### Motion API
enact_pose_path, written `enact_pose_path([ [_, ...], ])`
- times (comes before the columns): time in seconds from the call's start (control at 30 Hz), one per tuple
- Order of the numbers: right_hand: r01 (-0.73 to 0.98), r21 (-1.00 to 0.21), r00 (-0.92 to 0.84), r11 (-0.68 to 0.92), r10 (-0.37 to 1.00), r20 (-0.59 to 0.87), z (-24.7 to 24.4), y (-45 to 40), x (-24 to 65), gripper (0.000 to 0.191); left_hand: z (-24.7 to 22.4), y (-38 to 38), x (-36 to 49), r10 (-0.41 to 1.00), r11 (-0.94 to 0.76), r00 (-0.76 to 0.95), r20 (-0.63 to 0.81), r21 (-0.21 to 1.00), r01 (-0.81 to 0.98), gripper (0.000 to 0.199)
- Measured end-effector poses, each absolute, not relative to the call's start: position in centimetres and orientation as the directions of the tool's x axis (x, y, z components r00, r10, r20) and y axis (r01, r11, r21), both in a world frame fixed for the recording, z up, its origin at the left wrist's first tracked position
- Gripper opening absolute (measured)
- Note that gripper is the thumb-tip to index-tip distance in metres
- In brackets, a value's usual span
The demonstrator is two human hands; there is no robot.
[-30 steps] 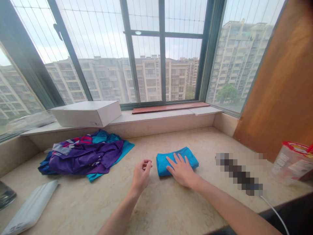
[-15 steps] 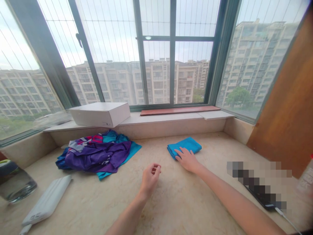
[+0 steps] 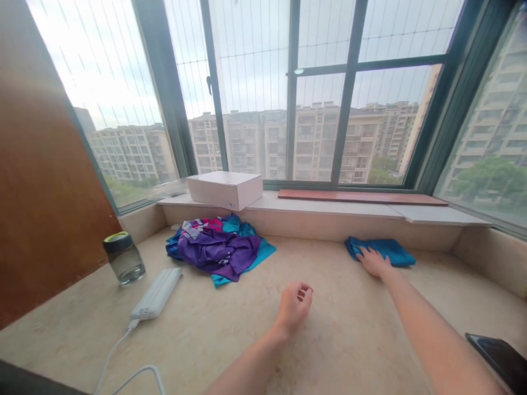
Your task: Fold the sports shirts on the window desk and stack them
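Note:
A folded blue cloth (image 3: 395, 252) lies on the stone surface below the window ledge, on the right. My right hand (image 3: 374, 261) rests on its near left edge with the fingers spread. Nearer to me, in the middle, my left hand (image 3: 295, 307) hovers over or rests on the surface, fingers curled and apart from the thumb, with nothing visible in it. To its left lies a crumpled heap of purple, red and teal fabric (image 3: 218, 253), touched by neither hand.
A white box (image 3: 224, 190) and a reddish board (image 3: 358, 196) lie on the window ledge. At the left stand a dark-lidded bottle (image 3: 124, 260) and a white power bank (image 3: 157, 294) with a cable. A black phone (image 3: 500, 354) lies at the lower right.
The camera view has swung to the left. My right hand and the blue cloth appear farther off, nearer the ledge wall. My left hand keeps its curled shape.

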State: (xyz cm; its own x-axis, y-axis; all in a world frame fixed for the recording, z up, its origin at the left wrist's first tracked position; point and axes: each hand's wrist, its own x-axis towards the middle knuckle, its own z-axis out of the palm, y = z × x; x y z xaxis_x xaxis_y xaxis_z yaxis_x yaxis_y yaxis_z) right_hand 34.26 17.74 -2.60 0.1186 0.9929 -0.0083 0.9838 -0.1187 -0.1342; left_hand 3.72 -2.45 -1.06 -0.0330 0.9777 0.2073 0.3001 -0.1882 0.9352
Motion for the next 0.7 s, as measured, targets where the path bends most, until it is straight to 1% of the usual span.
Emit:
enact_pose_path([
  [0.07, 0.99, -0.121, 0.083, -0.078, 0.996, 0.038, -2.6, 17.7, 33.8, 0.057, -1.2, -2.3, 3.6, 0.976, -0.192, -0.037, 0.213, 0.935, 0.299, 0.021],
  [0.13, 0.993, -0.116, 0.0, 0.017, 0.99, 0.143, -2.8, 16.7, 32.7, 0.058, -1.6, -2.1, 3.4, 0.973, -0.201, -0.046, 0.226, 0.929, 0.312, 0.019],
  [0.23, 0.948, -0.144, -0.232, 0.283, 0.927, 0.294, -3.2, 12.5, 30.6, 0.057, -2.1, -1.7, 3.0, 0.962, -0.224, -0.068, 0.263, 0.911, 0.346, 0.019],
  [0.3, 0.856, -0.199, -0.398, 0.476, 0.855, 0.332, -3.4, 8.3, 29.4, 0.058, -2.2, -1.3, 2.4, 0.945, -0.255, -0.093, 0.312, 0.888, 0.383, 0.019],
  [0.37, 0.78, -0.251, -0.48, 0.574, 0.805, 0.349, -3.4, 3.6, 28.5, 0.055, -1.8, -1.0, 1.4, 0.912, -0.307, -0.117, 0.392, 0.845, 0.439, 0.019],
  [0.43, 0.741, -0.297, -0.493, 0.602, 0.788, 0.369, -3.4, -0.5, 28.0, 0.052, -0.8, -0.8, -0.1, 0.862, -0.35, -0.152, 0.484, 0.784, 0.512, 0.02],
  [0.5, 0.729, -0.367, -0.453, 0.578, 0.809, 0.375, -3.3, -3.3, 27.9, 0.05, 0.8, -0.8, -1.9, 0.804, -0.347, -0.222, 0.551, 0.738, 0.579, 0.022],
  [0.6, 0.706, -0.486, -0.376, 0.515, 0.854, 0.359, -3.5, -4.8, 28.2, 0.049, 3.6, -1.3, -4.6, 0.743, -0.268, -0.373, 0.555, 0.758, 0.595, 0.025],
  [0.7, 0.674, -0.548, -0.321, 0.496, 0.864, 0.388, -3.7, -4.4, 28.6, 0.047, 6.0, -2.0, -6.1, 0.71, -0.258, -0.424, 0.562, 0.768, 0.586, 0.036],
])
